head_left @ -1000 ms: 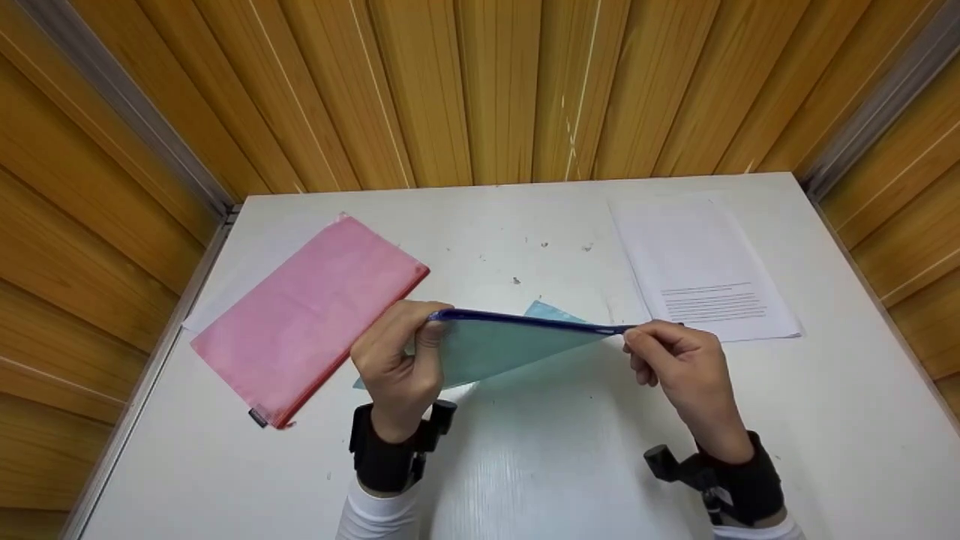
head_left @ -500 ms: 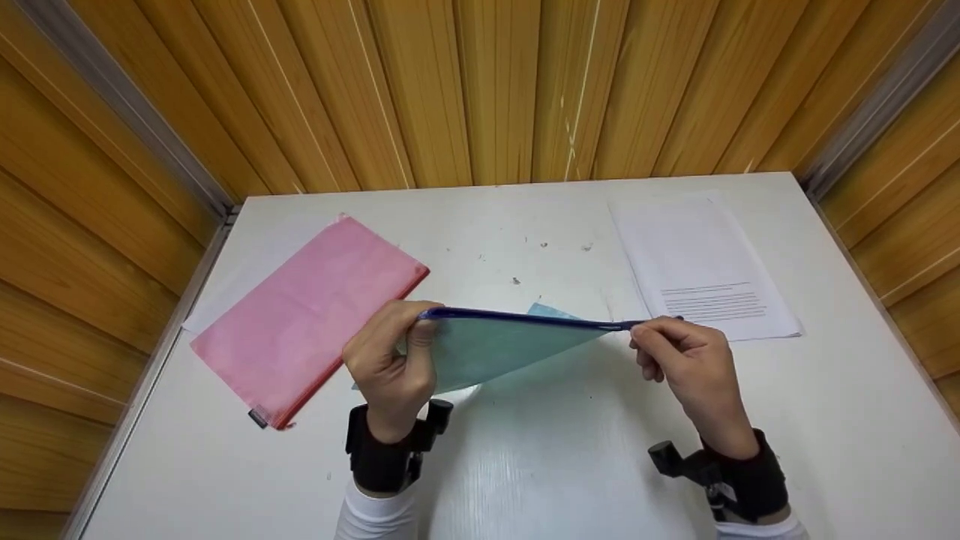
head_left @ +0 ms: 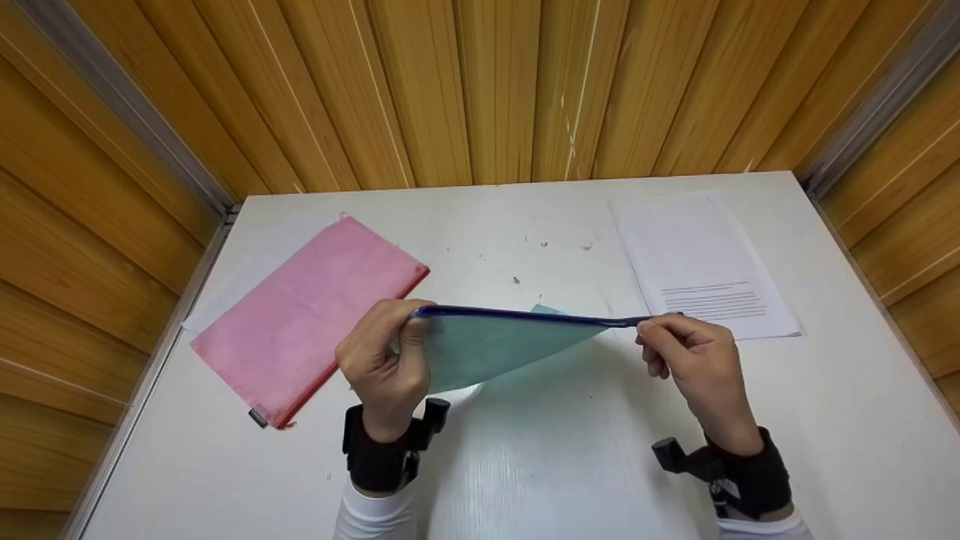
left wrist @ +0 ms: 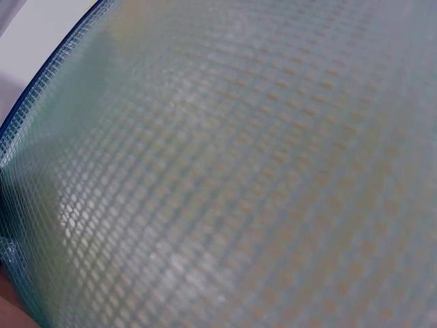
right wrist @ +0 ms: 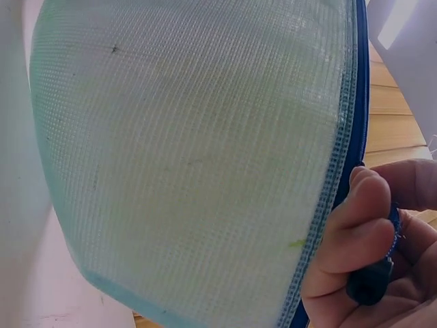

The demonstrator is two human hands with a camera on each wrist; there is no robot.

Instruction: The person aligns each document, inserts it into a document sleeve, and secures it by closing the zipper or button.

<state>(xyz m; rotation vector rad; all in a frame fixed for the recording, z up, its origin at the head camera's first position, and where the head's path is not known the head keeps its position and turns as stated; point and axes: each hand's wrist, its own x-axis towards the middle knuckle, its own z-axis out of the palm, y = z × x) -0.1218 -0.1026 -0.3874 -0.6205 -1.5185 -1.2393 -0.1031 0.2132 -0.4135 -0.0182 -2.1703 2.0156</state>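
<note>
A translucent teal mesh zipper pouch [head_left: 495, 352] is held up over the table, its dark blue zipper edge [head_left: 517, 316] stretched nearly level between both hands. My left hand [head_left: 384, 367] grips the left end of that edge, thumb in front. At the other end, my right hand [head_left: 691, 364] pinches the zipper edge between thumb and fingers. The right wrist view shows a dark pull tab [right wrist: 369, 281] on a blue cord at the fingers of the right hand [right wrist: 362, 239]. Mesh of the pouch [left wrist: 225, 171] fills most of the left wrist view and hides most of the left hand.
On the left lies a pink zipper pouch [head_left: 307, 322] with a red edge, partly over a white paper sheet [head_left: 240, 274]. Printed papers [head_left: 690, 255] lie at the back right of the white table [head_left: 525, 465]. Wood-patterned walls [head_left: 495, 90] enclose the back and sides.
The left hand has shifted slightly left and the right hand slightly right, both still on the teal pouch's zipper edge. Less of the pouch's far corner shows behind the edge.
</note>
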